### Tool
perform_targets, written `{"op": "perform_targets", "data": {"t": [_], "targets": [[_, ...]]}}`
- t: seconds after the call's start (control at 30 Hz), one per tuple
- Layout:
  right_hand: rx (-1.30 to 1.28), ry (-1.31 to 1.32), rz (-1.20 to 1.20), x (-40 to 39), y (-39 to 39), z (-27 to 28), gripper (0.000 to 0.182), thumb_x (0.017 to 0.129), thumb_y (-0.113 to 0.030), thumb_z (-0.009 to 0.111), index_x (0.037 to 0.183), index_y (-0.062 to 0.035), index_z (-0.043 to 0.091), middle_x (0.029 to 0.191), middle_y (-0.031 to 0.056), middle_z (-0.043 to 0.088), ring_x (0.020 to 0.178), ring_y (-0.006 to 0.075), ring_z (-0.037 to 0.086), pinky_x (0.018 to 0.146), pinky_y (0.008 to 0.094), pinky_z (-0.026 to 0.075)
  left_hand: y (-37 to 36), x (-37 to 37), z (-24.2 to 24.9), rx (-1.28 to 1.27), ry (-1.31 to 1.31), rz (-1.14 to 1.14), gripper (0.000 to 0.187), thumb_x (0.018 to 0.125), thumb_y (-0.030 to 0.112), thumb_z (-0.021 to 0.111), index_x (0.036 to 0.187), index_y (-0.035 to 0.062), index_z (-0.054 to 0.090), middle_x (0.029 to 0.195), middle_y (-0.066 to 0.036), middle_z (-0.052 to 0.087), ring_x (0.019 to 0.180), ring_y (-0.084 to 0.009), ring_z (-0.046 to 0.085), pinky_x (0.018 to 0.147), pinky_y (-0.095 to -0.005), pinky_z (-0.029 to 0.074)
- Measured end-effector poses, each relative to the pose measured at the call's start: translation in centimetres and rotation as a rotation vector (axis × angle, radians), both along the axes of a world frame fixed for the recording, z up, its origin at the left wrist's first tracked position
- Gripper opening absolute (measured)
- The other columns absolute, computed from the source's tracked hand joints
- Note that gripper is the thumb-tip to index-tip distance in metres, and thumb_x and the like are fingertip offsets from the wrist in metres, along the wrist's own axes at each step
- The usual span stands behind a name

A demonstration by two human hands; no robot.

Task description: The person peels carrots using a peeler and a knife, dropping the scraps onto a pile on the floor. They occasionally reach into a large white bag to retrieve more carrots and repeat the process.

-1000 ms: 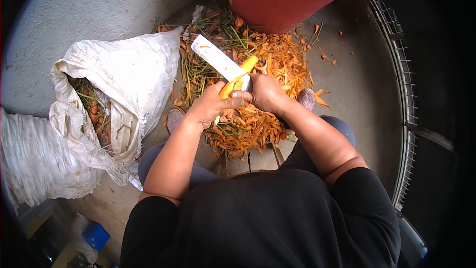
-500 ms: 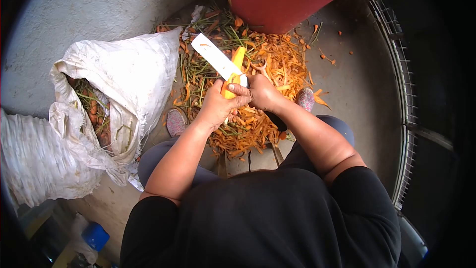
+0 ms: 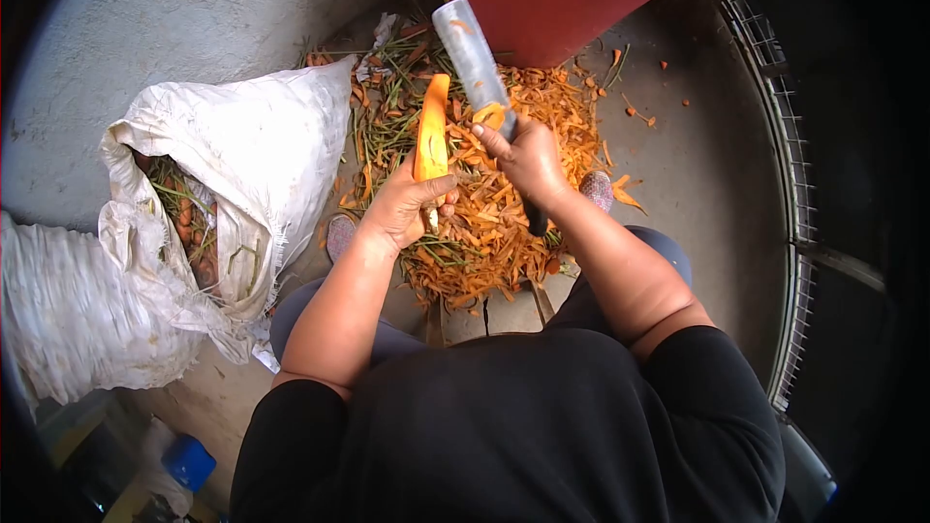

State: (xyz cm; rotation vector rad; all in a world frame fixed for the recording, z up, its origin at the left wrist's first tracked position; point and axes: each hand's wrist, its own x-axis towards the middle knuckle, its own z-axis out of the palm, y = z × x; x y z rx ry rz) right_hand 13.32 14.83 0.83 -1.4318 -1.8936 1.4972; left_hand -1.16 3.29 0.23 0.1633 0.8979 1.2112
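Note:
A long orange carrot point(image 3: 433, 136), its surface pared smooth, stands tip up in my left hand point(image 3: 399, 205), whose fingers wrap its lower end. My right hand point(image 3: 535, 163) is closed on a broad-bladed knife point(image 3: 471, 56); the grey blade points up and away, and the dark handle end sticks out below the palm. A slice of peel point(image 3: 490, 117) lies against the blade by my right thumb, and small orange scraps cling farther up. Blade and carrot are apart. Beneath both hands spreads a heap of orange peelings point(image 3: 484, 257) mixed with green stalks.
A red plastic bin point(image 3: 513, 10) stands behind the heap. At left, a white woven sack point(image 3: 276, 136) gapes open, showing carrots and stalks inside; another white sack point(image 3: 87, 315) lies nearer. My shoes flank the heap. A wire mesh edge point(image 3: 799, 194) curves along the right.
My hands have moved apart. The knife has come off the carrot and swung up and right, its blade now turned grey toward me. The carrot has shifted left and more upright.

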Motion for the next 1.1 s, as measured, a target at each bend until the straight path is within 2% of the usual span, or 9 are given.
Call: {"op": "perform_targets", "data": {"t": [0.07, 0.17, 0.23, 0.33, 0.47, 0.5, 0.73, 0.97, 1.1], "targets": [[0.196, -0.270, 0.105, 0.4, 0.8, 0.8, 0.051, 0.073, -0.046, 0.065, 0.083, 0.0039, 0.059, 0.070, 0.0161, 0.062, 0.067, 0.0272, 0.062, 0.062, 0.0363, 0.047, 0.0, -0.4, 0.3, 0.031, 0.019, -0.004, 0.059, 0.076, 0.009, 0.065, 0.125, 0.0143, 0.035, 0.088, -0.003, 0.048, 0.072, -0.0136, 0.050, 0.058, -0.0250, 0.043], [0.108, -0.331, 0.178, 0.5, 0.8, 1.2, 0.047, 0.076, -0.042, 0.063, 0.088, 0.0036, 0.057, 0.072, 0.0198, 0.061, 0.071, 0.0320, 0.061, 0.064, 0.0394, 0.047, 0.2, -0.9, 0.6, 0.035, 0.064, 0.019, 0.059, 0.076, 0.012, 0.066, 0.126, 0.0139, 0.034, 0.088, -0.003, 0.049, 0.072, -0.0140, 0.051, 0.058, -0.0261, 0.045], [0.111, -0.222, 0.214, 0.7, 0.3, 0.4, 0.042, 0.079, -0.038, 0.060, 0.091, 0.0023, 0.056, 0.073, 0.0213, 0.060, 0.071, 0.0350, 0.060, 0.065, 0.0409, 0.046, 0.3, -1.8, 0.4, 0.050, 0.095, 0.060, 0.054, 0.078, 0.017, 0.065, 0.123, 0.0130, 0.036, 0.087, -0.004, 0.051, 0.072, -0.0141, 0.053, 0.056, -0.0269, 0.046], [0.156, -0.156, 0.326, 0.9, -1.3, 1.3, 0.030, 0.084, -0.028, 0.054, 0.098, -0.0020, 0.051, 0.076, 0.0225, 0.059, 0.073, 0.0384, 0.058, 0.064, 0.0434, 0.045, 0.0, -3.1, 0.1, 0.020, 0.115, 0.177, 0.051, 0.080, 0.028, 0.063, 0.122, 0.0129, 0.038, 0.087, -0.005, 0.052, 0.073, -0.0148, 0.054, 0.056, -0.0276, 0.047], [0.185, -0.173, 0.401, 1.4, -2.7, 1.1, 0.026, 0.084, -0.024, 0.053, 0.102, -0.0048, 0.048, 0.075, 0.0206, 0.060, 0.071, 0.0379, 0.058, 0.063, 0.0441, 0.044, -0.6, -4.3, 0.0, 0.007, 0.226, 0.276, 0.051, 0.079, 0.048, 0.056, 0.110, 0.0084, 0.045, 0.084, -0.007, 0.054, 0.072, -0.0178, 0.057, 0.056, -0.0297, 0.049], [0.190, -0.194, 0.416, 1.4, -3.0, 1.3, 0.026, 0.084, -0.024, 0.052, 0.102, -0.0050, 0.048, 0.074, 0.0205, 0.060, 0.071, 0.0379, 0.058, 0.063, 0.0442, 0.044, -0.6, -4.4, 0.1, -0.040, 0.239, 0.306, 0.057, 0.079, 0.057, 0.049, 0.103, 0.0062, 0.045, 0.083, -0.008, 0.054, 0.070, -0.0193, 0.058, 0.057, -0.0305, 0.049], [0.245, -0.163, 0.439, 1.5, -4.1, 1.6, 0.032, 0.084, -0.022, 0.052, 0.114, -0.0100, 0.046, 0.077, 0.0203, 0.060, 0.069, 0.0371, 0.058, 0.064, 0.0434, 0.046, -1.3, -5.2, -0.8, 0.059, 0.313, 0.367, 0.055, 0.085, 0.056, 0.038, 0.101, 0.0046, 0.046, 0.080, -0.008, 0.054, 0.067, -0.0199, 0.058, 0.057, -0.0316, 0.050], [0.272, -0.188, 0.517, 1.5, -4.4, 1.9, 0.047, 0.084, -0.021, 0.052, 0.128, -0.0191, 0.037, 0.075, 0.0187, 0.061, 0.066, 0.0358, 0.059, 0.065, 0.0433, 0.047, -1.6, -5.0, -0.5, 0.037, 0.387, 0.407, 0.058, 0.083, 0.058, 0.040, 0.100, 0.0036, 0.047, 0.079, -0.007, 0.053, 0.066, -0.0178, 0.058, 0.056, -0.0283, 0.050], [0.293, -0.193, 0.570, 1.3, -4.4, 2.2, 0.049, 0.083, -0.020, 0.053, 0.130, -0.0153, 0.036, 0.071, 0.0205, 0.060, 0.063, 0.0362, 0.058, 0.062, 0.0430, 0.047, -1.6, -5.0, -0.7, -0.003, 0.468, 0.420, 0.059, 0.083, 0.058, 0.039, 0.102, 0.0034, 0.046, 0.081, -0.007, 0.053, 0.065, -0.0160, 0.057, 0.053, -0.0268, 0.049]]}}
